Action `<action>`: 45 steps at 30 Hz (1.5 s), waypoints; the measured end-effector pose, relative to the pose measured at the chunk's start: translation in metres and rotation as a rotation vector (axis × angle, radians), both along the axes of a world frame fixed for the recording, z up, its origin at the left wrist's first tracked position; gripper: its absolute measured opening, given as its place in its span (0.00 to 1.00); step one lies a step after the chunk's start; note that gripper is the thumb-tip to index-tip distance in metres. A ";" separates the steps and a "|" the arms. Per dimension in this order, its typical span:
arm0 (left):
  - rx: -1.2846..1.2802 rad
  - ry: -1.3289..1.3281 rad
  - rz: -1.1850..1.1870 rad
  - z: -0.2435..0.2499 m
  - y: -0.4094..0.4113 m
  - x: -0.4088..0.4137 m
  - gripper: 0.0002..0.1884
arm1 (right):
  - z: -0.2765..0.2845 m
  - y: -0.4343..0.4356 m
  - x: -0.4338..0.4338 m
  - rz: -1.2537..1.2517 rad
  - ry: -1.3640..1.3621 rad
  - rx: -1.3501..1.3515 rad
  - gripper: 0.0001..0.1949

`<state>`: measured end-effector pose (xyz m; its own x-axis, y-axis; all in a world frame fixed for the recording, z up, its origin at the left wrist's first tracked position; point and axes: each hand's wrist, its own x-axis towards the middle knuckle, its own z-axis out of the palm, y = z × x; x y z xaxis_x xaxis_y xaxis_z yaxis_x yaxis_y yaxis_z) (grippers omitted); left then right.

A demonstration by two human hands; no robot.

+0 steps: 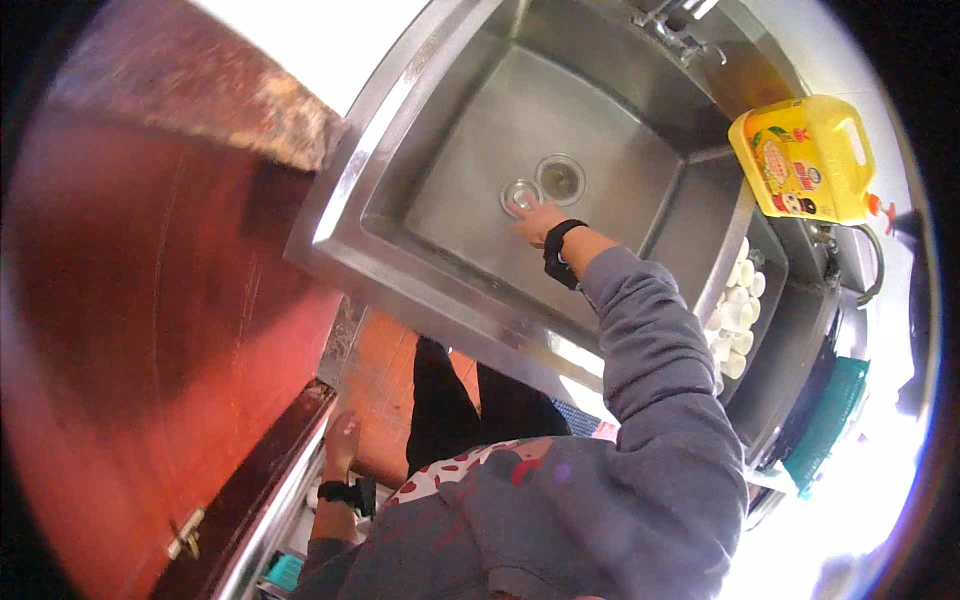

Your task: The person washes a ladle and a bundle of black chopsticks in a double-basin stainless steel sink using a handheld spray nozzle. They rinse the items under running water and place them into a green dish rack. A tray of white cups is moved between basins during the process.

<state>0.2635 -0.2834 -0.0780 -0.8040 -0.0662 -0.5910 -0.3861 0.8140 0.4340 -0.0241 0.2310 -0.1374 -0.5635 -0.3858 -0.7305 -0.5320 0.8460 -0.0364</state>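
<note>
My right hand (538,220) reaches down into a stainless steel sink basin (480,127), its fingertips on a small round metal drain strainer (520,196). The strainer lies on the basin floor just beside the drain opening (561,180). Whether the fingers grip its middle or only touch it cannot be made out. My left hand (342,442) hangs low at my side, away from the sink, near a metal-edged surface; nothing shows in it. Both wrists wear black bands.
A yellow detergent jug (806,161) stands at the sink's right, below a faucet (679,30). Several white cups (739,307) fill a second basin. A teal basket (832,420) is further right. A red door (150,337) is at the left.
</note>
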 end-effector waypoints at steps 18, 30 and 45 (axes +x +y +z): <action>0.132 -0.203 0.029 -0.021 -0.027 -0.087 0.14 | -0.052 0.075 -0.013 -0.687 -0.053 -0.197 0.28; 0.312 -0.364 0.261 -0.003 0.033 -0.102 0.16 | -0.053 0.072 -0.014 -0.750 0.001 -0.134 0.23; 0.237 -0.362 0.163 -0.014 0.047 -0.112 0.15 | -0.104 0.081 -0.027 -1.020 0.256 -0.166 0.22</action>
